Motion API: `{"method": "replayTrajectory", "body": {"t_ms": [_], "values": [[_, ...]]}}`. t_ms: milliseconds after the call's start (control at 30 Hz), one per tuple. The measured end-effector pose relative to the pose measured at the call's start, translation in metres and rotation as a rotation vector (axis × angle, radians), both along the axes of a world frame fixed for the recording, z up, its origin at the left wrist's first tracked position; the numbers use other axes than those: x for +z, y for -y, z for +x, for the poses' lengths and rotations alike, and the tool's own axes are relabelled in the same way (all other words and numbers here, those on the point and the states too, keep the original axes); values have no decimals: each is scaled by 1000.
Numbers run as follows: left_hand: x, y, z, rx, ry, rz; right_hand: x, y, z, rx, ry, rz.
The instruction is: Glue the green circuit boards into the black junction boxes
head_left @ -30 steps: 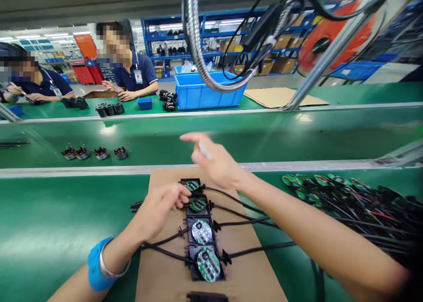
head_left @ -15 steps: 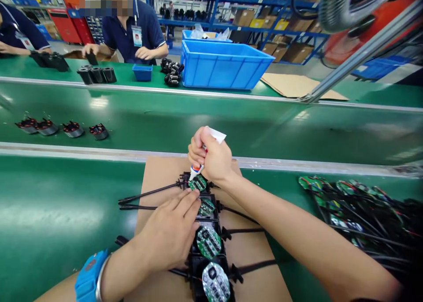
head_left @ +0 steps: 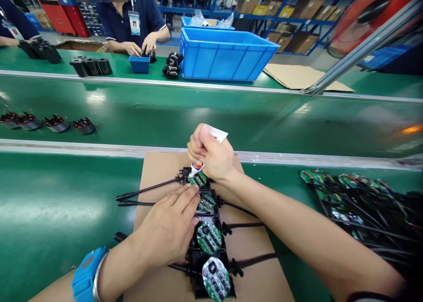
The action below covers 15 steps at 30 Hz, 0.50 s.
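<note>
A row of black housings with round green circuit boards point(head_left: 209, 237) and black cables lies on a brown cardboard sheet point(head_left: 155, 174). My right hand point(head_left: 211, 154) is closed round a small white glue tube point(head_left: 216, 134), its orange-collared nozzle touching the farthest board point(head_left: 200, 179). My left hand point(head_left: 168, 229), with a blue wristband, lies flat with fingers stretched, pressing on the housings beside the second board point(head_left: 207, 202).
A heap of green boards with cables point(head_left: 357, 205) lies at the right. Beyond a metal rail runs a green conveyor with several motor parts point(head_left: 56, 123). Across it two people work at a bench with a blue bin point(head_left: 228, 55) and black cylinders point(head_left: 90, 66).
My right hand came down from mid-air with the glue tube to the farthest board. My left hand slid forward and flattened on the housings. The view tilted down.
</note>
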State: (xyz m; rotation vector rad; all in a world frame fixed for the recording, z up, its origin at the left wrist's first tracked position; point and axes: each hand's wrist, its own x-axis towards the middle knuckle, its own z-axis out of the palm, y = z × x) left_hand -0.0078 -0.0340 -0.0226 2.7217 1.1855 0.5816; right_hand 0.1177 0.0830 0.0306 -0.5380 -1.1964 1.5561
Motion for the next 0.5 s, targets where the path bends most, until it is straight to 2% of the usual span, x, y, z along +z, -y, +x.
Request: {"method": "replayTrajectory", "body": {"t_ms": [500], "values": [[-1, 1, -2, -10, 1, 20, -1, 17, 17, 27, -15, 49]]}}
